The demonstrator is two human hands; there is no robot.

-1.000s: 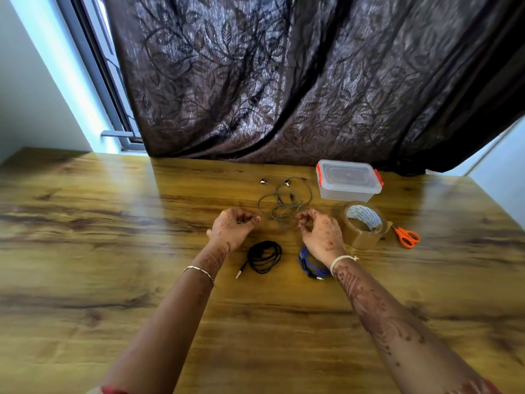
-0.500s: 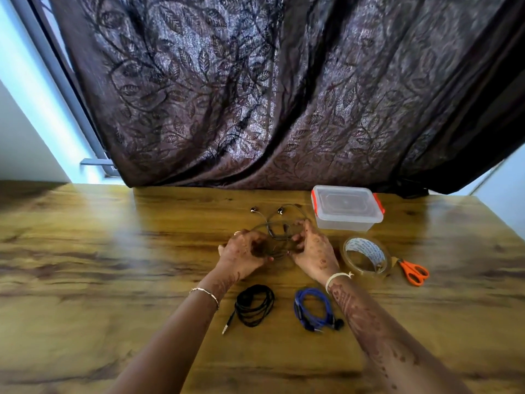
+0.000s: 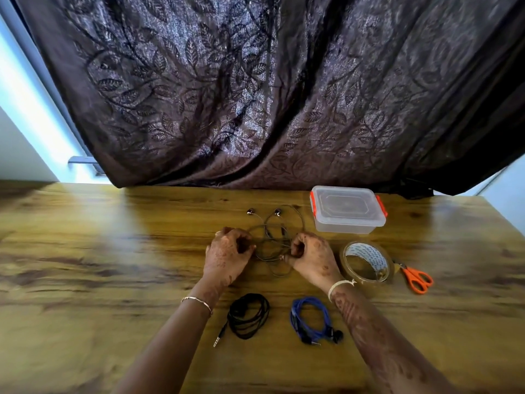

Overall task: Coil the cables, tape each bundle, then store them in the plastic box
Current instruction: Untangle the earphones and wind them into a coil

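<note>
Grey, thin earphone cable [image 3: 272,240] lies in loose, uneven loops toward the far edge of the wooden worktop [image 3: 113,251], its two earbuds pointing at that edge. I judge this is the bundle being coiled now. The left hand [image 3: 227,257] has a curled grip on the loops' left side, and the right hand [image 3: 312,260] pinches a strand on their right.

Closer to the near edge, a black coiled cable [image 3: 248,315] and a blue coiled cable [image 3: 311,319] look wound already; I cannot tell whether either is taped. The roll of clear tape [image 3: 366,261] and orange-handled scissors [image 3: 416,278] lie toward the right edge. The clear plastic box with orange clips [image 3: 348,211] has its lid on, so storing remains.
</note>
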